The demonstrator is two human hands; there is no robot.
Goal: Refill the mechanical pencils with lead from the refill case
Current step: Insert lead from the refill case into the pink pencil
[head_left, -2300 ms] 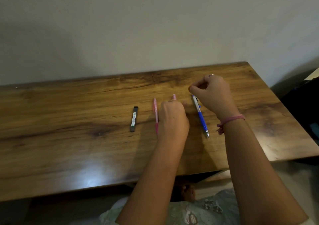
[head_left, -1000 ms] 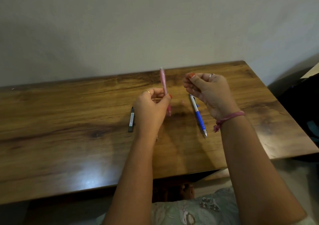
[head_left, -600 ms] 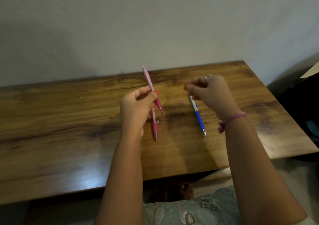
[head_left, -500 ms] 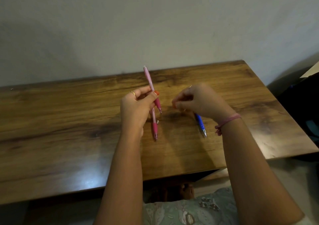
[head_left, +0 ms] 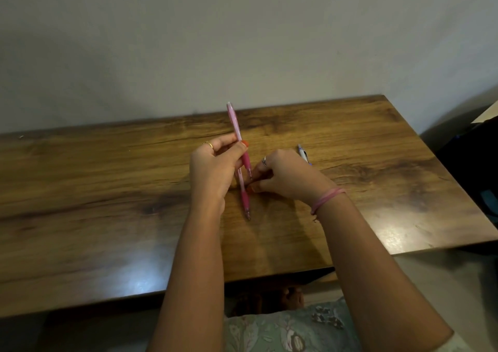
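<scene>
My left hand [head_left: 213, 171] grips a pink mechanical pencil [head_left: 237, 133] nearly upright above the wooden table [head_left: 107, 189], its tip pointing down. A second pink pencil [head_left: 245, 203] lies on the table just beneath it. My right hand [head_left: 288, 176] is low over the table. Its curled fingertips meet right beside the held pencil's tip and the lying pencil's barrel, and what they pinch is hidden. The blue and white pencil [head_left: 302, 153] lies behind my right hand with only its top end showing. My left hand hides the lead refill case.
The table's back edge runs along a plain wall. Its right edge drops off beside dark objects [head_left: 474, 163] on the floor. My lap in patterned fabric [head_left: 283, 332] is below the front edge.
My right hand has come down and to the left, from above the blue pencil to the pink pencils. My left hand lifted a pink pencil off the table and holds it steady.
</scene>
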